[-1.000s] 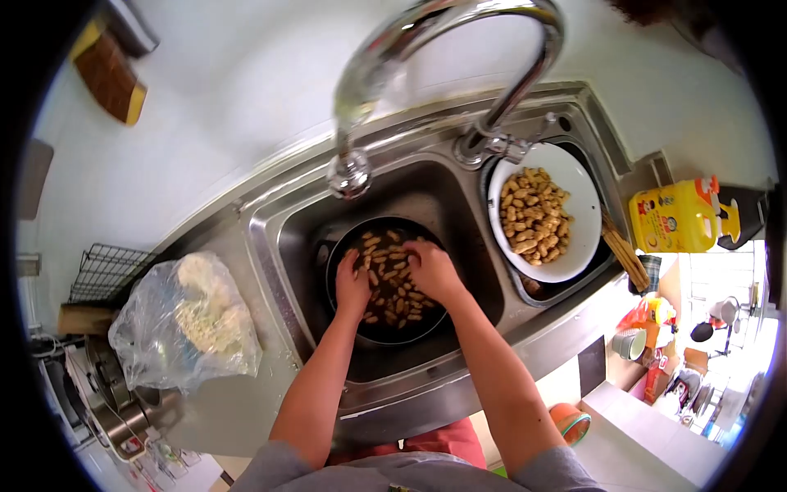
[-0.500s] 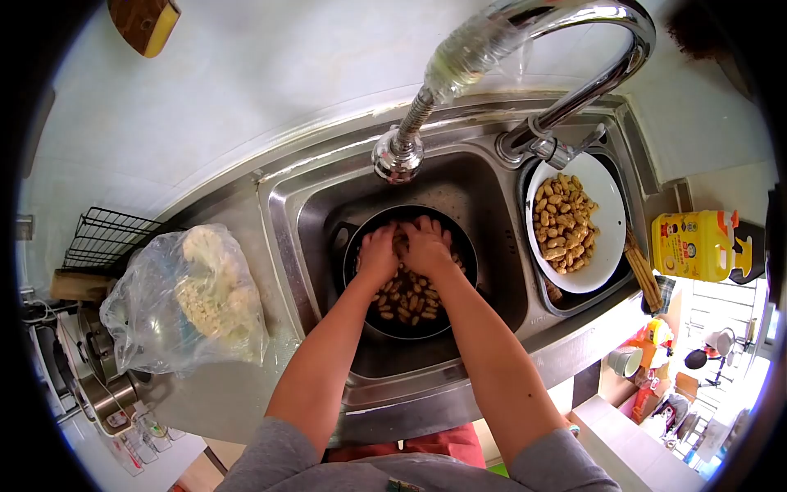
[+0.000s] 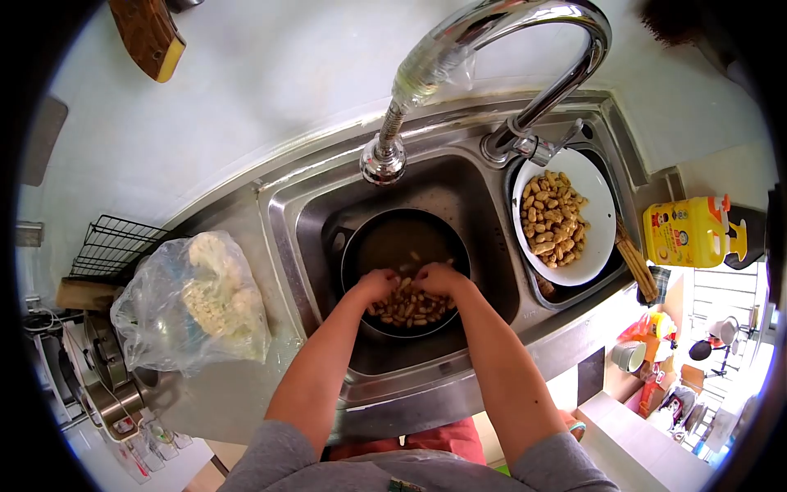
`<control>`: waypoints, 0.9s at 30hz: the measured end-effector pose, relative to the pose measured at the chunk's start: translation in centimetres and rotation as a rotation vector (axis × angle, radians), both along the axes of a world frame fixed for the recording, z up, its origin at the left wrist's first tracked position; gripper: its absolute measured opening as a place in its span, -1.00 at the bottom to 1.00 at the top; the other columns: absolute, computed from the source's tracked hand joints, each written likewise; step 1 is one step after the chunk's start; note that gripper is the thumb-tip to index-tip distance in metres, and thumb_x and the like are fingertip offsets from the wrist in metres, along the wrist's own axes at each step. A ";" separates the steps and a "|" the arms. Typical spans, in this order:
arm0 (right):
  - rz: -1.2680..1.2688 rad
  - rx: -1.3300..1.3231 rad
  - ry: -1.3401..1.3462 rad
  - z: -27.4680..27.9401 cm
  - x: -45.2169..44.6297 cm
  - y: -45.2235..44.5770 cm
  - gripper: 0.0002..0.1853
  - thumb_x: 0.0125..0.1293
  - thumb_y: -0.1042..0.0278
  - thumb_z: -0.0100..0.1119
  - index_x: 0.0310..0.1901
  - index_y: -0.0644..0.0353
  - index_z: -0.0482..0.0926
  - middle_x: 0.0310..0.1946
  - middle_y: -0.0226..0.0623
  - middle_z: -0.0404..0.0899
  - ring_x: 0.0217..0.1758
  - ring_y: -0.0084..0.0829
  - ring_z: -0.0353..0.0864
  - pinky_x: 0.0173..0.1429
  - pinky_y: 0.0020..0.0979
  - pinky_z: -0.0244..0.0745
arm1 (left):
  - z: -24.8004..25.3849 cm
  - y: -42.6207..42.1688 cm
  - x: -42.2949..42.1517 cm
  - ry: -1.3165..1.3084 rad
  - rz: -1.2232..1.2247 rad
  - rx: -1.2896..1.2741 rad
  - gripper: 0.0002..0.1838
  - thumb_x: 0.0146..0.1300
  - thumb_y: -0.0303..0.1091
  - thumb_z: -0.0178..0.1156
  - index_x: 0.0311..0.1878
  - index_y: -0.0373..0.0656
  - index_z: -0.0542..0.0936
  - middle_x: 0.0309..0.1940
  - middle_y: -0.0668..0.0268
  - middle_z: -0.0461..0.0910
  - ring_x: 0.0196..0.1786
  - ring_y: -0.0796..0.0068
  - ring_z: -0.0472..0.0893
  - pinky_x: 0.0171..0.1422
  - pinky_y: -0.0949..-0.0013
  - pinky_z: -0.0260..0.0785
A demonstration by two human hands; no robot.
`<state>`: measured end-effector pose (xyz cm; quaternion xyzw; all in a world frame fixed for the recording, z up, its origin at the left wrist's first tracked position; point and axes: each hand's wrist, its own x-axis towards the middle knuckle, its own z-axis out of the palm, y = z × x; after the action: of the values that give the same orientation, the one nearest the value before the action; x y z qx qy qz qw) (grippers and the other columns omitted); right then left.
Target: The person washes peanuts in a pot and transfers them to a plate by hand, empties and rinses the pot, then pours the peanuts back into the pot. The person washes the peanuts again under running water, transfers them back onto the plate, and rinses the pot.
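In the centre of the frame, a dark pan (image 3: 352, 251) stands in the sink (image 3: 490, 275), and peanuts (image 3: 414, 307) are crowded along its lower side, under brownish water (image 3: 400, 238). The left hand (image 3: 379, 284) and the right hand (image 3: 439, 280) are held just apart at the upper edge of the heap, where the peanuts are met by both. The fingers of both hands are curled in and down; whether they are spread or pressed together cannot be told, nor whether any peanut is pinched.

For good work here, the heap is best handled from both sides at once, with light and even pressure — shells may crack if squeezed hard. The movement is better kept low and below the rim, so that little water is splashed. The few peanuts lying above the hands — near the middle of the pan — should not be missed. More peanuts are held in a white bowl (image 3: 604, 215) at centre right.
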<state>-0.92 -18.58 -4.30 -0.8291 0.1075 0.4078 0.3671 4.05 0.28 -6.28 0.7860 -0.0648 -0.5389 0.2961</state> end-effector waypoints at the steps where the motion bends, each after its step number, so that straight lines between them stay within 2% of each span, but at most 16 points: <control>1: -0.016 0.032 0.016 -0.5 -0.6 0.1 -0.60 0.11 -0.01 0.20 -0.19 0.16 0.65 -0.17 -0.14 0.63 -0.07 -0.29 0.59 -0.02 -0.31 0.45 | 1.6 -0.4 0.0 -0.001 -0.002 0.000 -0.62 0.28 -0.02 0.02 0.04 0.01 0.58 -0.23 0.12 0.64 -0.04 0.09 0.57 -0.06 0.08 0.48; 3: -0.049 0.047 0.049 -1.0 -1.4 0.6 -0.59 0.12 -0.03 0.18 -0.17 0.15 0.64 -0.16 -0.13 0.62 -0.06 -0.29 0.58 -0.02 -0.34 0.45 | 4.3 -1.2 -0.4 -0.037 -0.034 0.097 -0.58 0.27 -0.01 0.03 0.04 -0.07 0.56 -0.26 0.15 0.64 -0.11 0.13 0.60 -0.07 0.07 0.46; 5: -0.083 0.064 0.085 -1.2 -1.8 1.2 -0.57 0.14 -0.04 0.16 -0.15 0.14 0.63 -0.15 -0.13 0.61 -0.06 -0.30 0.58 -0.01 -0.36 0.44 | 2.9 -1.0 -0.9 -0.019 -0.022 0.085 -0.56 0.28 0.00 0.03 0.06 -0.10 0.55 -0.21 0.14 0.63 -0.09 0.12 0.59 -0.07 0.06 0.44; 7: -0.279 0.172 0.283 -0.8 -1.9 2.0 -0.50 0.19 -0.08 0.08 0.03 0.09 0.55 -0.04 -0.15 0.56 0.01 -0.28 0.55 0.04 -0.36 0.41 | 3.3 -1.2 -1.3 -0.002 -0.009 0.075 -0.55 0.28 0.00 0.04 0.07 -0.12 0.53 -0.16 0.13 0.61 -0.07 0.11 0.58 -0.06 0.04 0.42; 9: -0.366 0.232 0.332 0.0 -2.0 2.3 -0.45 0.21 -0.13 0.04 0.11 0.08 0.48 0.02 -0.17 0.52 0.04 -0.28 0.53 0.07 -0.34 0.40 | 4.0 -1.6 -1.9 0.208 0.384 0.127 -0.53 0.28 -0.01 0.05 0.12 -0.10 0.50 -0.01 0.13 0.55 0.01 0.12 0.54 0.04 0.00 0.35; 10: -0.449 0.290 0.378 0.6 -1.9 2.6 -0.39 0.24 -0.18 -0.01 0.19 0.08 0.40 0.08 -0.19 0.49 0.08 -0.27 0.51 0.11 -0.32 0.38 | 3.6 -1.3 -2.1 0.206 0.382 0.130 -0.53 0.28 -0.01 0.05 0.12 -0.10 0.50 -0.01 0.13 0.55 0.01 0.12 0.54 0.04 0.00 0.35; 12: -0.593 0.314 0.396 1.8 -1.9 3.3 -0.39 0.27 -0.17 -0.03 0.20 0.11 0.37 0.11 -0.20 0.46 0.10 -0.27 0.50 0.12 -0.27 0.38 | 1.6 -0.8 -2.5 0.305 0.621 0.030 -0.51 0.30 0.02 0.04 0.20 -0.01 0.44 0.17 0.20 0.43 0.20 0.16 0.41 0.11 -0.09 0.28; 13: -0.736 0.333 0.413 2.1 -1.9 3.6 -0.39 0.30 -0.16 -0.06 0.22 0.13 0.33 0.14 -0.21 0.44 0.12 -0.27 0.48 0.14 -0.22 0.37 | 0.1 -0.6 -2.6 0.304 0.619 0.029 -0.51 0.30 0.02 0.04 0.20 -0.01 0.44 0.17 0.20 0.43 0.20 0.16 0.41 0.11 -0.09 0.28; 14: -0.738 0.331 0.410 0.4 -2.3 3.9 -0.39 0.30 -0.16 -0.06 0.22 0.13 0.33 0.14 -0.21 0.44 0.12 -0.27 0.48 0.14 -0.22 0.37 | -1.4 -0.4 -2.7 0.373 0.792 -0.041 -0.52 0.29 -0.02 0.07 0.19 -0.04 0.45 0.17 0.20 0.43 0.21 0.17 0.40 0.13 -0.06 0.27; 15: -0.887 0.462 0.410 -2.5 -2.7 4.3 -0.41 0.32 -0.14 -0.07 0.21 0.15 0.34 0.14 -0.20 0.44 0.13 -0.28 0.48 0.15 -0.19 0.37 | -2.1 -0.3 -2.8 0.442 0.964 -0.111 -0.53 0.28 -0.05 0.10 0.17 -0.08 0.46 0.18 0.20 0.43 0.21 0.18 0.39 0.16 -0.03 0.25; 16: -1.034 0.595 0.408 -4.5 -2.9 4.7 -0.43 0.34 -0.12 -0.08 0.20 0.17 0.35 0.14 -0.19 0.44 0.13 -0.29 0.48 0.16 -0.15 0.36 | -0.6 -0.9 -2.7 0.440 0.962 -0.112 -0.53 0.28 -0.05 0.10 0.17 -0.08 0.46 0.18 0.20 0.43 0.21 0.18 0.39 0.16 -0.03 0.25; 18: -1.096 0.598 0.396 -5.1 -2.5 5.2 -0.46 0.35 -0.07 -0.07 0.20 0.16 0.35 0.13 -0.20 0.44 0.13 -0.30 0.48 0.15 -0.13 0.36 | 4.2 -2.4 -2.6 0.407 1.166 -0.082 -0.56 0.26 -0.10 0.14 0.12 -0.14 0.49 0.10 0.20 0.49 0.10 0.23 0.49 0.18 0.12 0.30; 20: -1.160 0.601 0.387 -5.2 -2.5 5.3 -0.49 0.36 -0.03 -0.06 0.19 0.16 0.36 0.13 -0.20 0.45 0.13 -0.30 0.48 0.15 -0.10 0.36 | 1.8 -2.3 -3.0 0.415 1.258 -0.219 -0.59 0.25 -0.13 0.17 0.07 -0.18 0.51 0.02 0.19 0.53 0.03 0.26 0.52 0.12 0.17 0.34; 23: -1.077 0.669 0.207 -1.9 -1.7 5.0 -0.53 0.33 0.04 -0.01 0.17 0.14 0.38 0.07 -0.23 0.48 0.07 -0.31 0.50 0.10 -0.16 0.39 | 1.7 -2.7 -3.2 0.403 1.395 -0.474 -0.65 0.26 -0.20 0.19 0.00 -0.24 0.54 -0.10 0.21 0.58 -0.08 0.33 0.57 0.03 0.28 0.39; 25: -1.326 0.623 0.240 2.9 -0.5 4.8 -0.60 0.29 0.13 0.03 0.10 0.14 0.45 -0.01 -0.28 0.51 -0.01 -0.33 0.51 0.03 -0.21 0.41 | 2.2 -3.2 -3.4 0.384 1.438 -0.589 -0.68 0.27 -0.23 0.18 -0.04 -0.26 0.55 -0.14 0.24 0.59 -0.12 0.39 0.58 0.01 0.35 0.41; 27: -1.353 0.687 0.142 3.8 -0.4 5.1 -0.64 0.28 0.17 0.04 0.04 0.14 0.50 -0.06 -0.30 0.52 -0.04 -0.34 0.51 0.00 -0.23 0.42 | 2.8 -3.8 -3.4 0.213 1.399 -0.650 -0.73 0.29 -0.26 0.15 -0.04 -0.22 0.56 -0.12 0.29 0.59 -0.06 0.40 0.56 0.07 0.32 0.39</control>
<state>-1.31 -13.49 -0.52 -0.3933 0.4827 0.1569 0.7666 0.67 -3.50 -3.43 0.4618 0.3202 -0.2535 0.7873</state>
